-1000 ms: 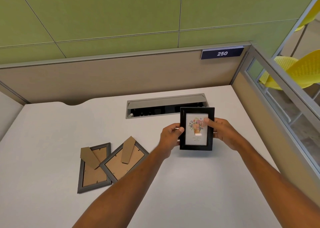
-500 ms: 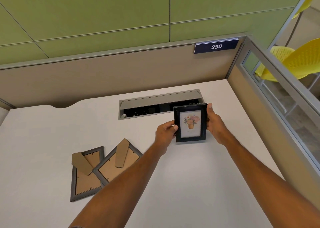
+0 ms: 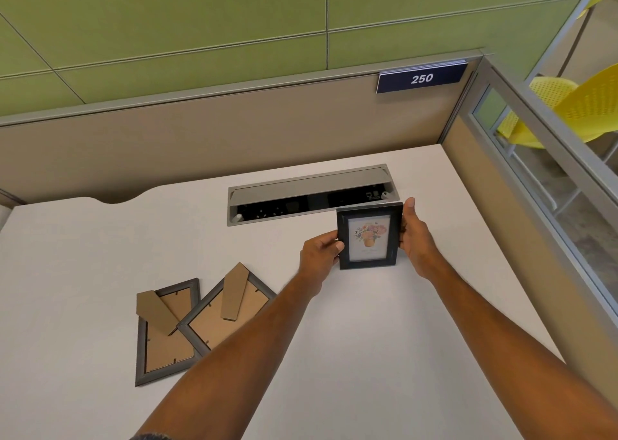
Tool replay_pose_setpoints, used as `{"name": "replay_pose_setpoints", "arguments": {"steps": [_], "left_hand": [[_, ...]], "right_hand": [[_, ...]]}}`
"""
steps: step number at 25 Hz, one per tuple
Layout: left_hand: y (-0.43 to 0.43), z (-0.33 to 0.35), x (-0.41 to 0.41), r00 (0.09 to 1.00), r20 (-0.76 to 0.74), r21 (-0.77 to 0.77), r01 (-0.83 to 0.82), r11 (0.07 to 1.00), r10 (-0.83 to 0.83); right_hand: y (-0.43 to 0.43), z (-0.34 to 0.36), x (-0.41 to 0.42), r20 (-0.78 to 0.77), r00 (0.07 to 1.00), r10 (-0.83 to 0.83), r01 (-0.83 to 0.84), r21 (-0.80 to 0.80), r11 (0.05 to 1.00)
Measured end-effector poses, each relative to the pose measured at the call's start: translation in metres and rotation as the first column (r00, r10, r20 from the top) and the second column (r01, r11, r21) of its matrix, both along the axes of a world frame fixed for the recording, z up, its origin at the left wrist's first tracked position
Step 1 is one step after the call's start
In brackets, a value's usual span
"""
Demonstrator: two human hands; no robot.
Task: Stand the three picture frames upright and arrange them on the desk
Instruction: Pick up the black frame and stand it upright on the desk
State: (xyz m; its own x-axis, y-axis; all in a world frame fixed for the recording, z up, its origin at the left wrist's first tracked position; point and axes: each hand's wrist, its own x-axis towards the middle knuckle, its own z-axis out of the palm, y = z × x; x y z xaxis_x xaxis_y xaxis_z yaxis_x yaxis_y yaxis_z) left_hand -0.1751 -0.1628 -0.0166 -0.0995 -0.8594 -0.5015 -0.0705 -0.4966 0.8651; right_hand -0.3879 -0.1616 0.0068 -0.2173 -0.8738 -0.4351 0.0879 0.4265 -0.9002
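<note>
A black picture frame with a flower print stands upright on the white desk, just in front of the cable tray. My left hand grips its left edge and my right hand grips its right edge. Two grey frames lie face down at the left: one nearer the desk's left side, the other overlapping its right corner. Both show brown cardboard backs with their stands folded out.
An open grey cable tray is sunk into the desk behind the black frame. A beige partition closes the back, a glazed partition the right. Yellow chairs stand beyond the glass.
Both hands moved the black frame away from me, toward the cable tray. My right fingers slid off the picture face to the frame's right edge.
</note>
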Motion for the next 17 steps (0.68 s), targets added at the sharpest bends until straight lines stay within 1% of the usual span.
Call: {"name": "replay_pose_setpoints", "arguments": {"steps": [6, 11, 13, 15, 17], "left_hand": [[0.002, 0.0, 0.0, 1.0, -0.003, -0.001, 0.012, 1.0, -0.012], [0.007, 0.0, 0.004, 0.999, 0.006, -0.017, 0.033, 0.999, -0.033], [0.012, 0.0, 0.009, 0.999, 0.033, -0.029, 0.016, 0.999, -0.015], [0.019, 0.002, 0.017, 0.997, 0.072, -0.039, -0.032, 0.999, 0.035], [0.027, 0.002, 0.027, 0.993, 0.078, -0.032, -0.083, 0.996, 0.085]], "right_hand": [[0.0, -0.004, -0.002, 0.037, 0.999, -0.02, 0.021, -0.009, 1.0], [0.005, 0.001, -0.002, 0.033, 0.999, 0.007, -0.006, -0.02, 1.0], [0.009, 0.002, -0.004, 0.02, 1.0, -0.012, 0.013, -0.029, 0.999], [0.017, -0.001, -0.004, -0.043, 0.993, -0.114, 0.111, -0.068, 0.992], [0.032, -0.006, -0.001, -0.126, 0.944, -0.304, 0.288, -0.132, 0.949]]}}
